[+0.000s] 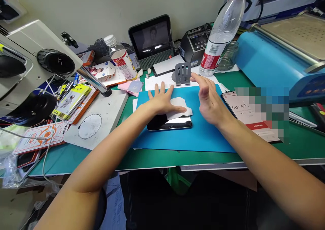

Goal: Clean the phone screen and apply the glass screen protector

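A black tablet-like device (157, 122) with a shiny face lies flat on the blue mat (162, 142). On its right part rests a white cloth or tissue (179, 104). My left hand (164, 101) reaches over the device, fingers spread toward the back, with the thumb on the white piece; the palm hides part of the device. To the right, my right hand (209, 99) is raised on its edge above the mat, fingers stretched out and holding nothing. A grey slotted stand (183, 73) stands just behind, between the two hands.
A phone showing a timer (243, 111) lies at right, beside a blue machine (269, 64). Two plastic bottles, one tall with a red cap (220, 37), a smart display (152, 40) and a black box (195, 43) line the back. A microscope-like stand (93, 81) and boxes fill the left.
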Demonstrator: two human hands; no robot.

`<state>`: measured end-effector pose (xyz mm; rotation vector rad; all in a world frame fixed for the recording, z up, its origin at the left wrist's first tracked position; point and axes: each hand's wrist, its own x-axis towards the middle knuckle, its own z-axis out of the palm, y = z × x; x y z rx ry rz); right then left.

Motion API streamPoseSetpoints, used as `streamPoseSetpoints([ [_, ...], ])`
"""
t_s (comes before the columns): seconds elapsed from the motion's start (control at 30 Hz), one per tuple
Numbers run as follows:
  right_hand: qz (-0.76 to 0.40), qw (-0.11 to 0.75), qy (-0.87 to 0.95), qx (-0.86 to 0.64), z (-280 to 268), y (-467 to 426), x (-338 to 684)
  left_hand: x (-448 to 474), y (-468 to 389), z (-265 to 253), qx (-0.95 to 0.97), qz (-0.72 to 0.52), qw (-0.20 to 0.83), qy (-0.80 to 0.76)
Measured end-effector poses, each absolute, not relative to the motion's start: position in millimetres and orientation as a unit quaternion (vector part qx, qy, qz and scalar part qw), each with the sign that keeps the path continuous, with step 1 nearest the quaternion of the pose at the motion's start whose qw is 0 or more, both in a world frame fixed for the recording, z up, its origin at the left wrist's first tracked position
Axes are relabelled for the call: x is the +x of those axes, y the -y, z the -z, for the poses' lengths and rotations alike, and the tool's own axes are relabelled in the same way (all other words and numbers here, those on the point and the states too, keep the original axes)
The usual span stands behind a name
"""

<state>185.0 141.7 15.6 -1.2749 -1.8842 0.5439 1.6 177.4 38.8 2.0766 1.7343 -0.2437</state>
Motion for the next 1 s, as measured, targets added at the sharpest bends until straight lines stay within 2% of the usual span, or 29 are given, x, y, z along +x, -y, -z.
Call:
streamPoseSetpoints([
  [0.2,-0.227,0.377,0.752,-0.49,-18,-139,183,-37,-171,-38,0.716,0.094,0.204,-0.661],
  [0.47,-0.21,0.39,0.746,-0.498,-15,-143,185,14,-183,-42,0.746,0.085,0.22,-0.623],
  [0.73,-0.222,0.372,0.752,-0.496,-17,-140,182,-33,-171,-38,0.723,0.084,0.214,-0.652],
  [1.0,-0.204,0.385,0.751,-0.497,-13,-144,186,19,-187,-40,0.748,0.091,0.223,-0.619],
])
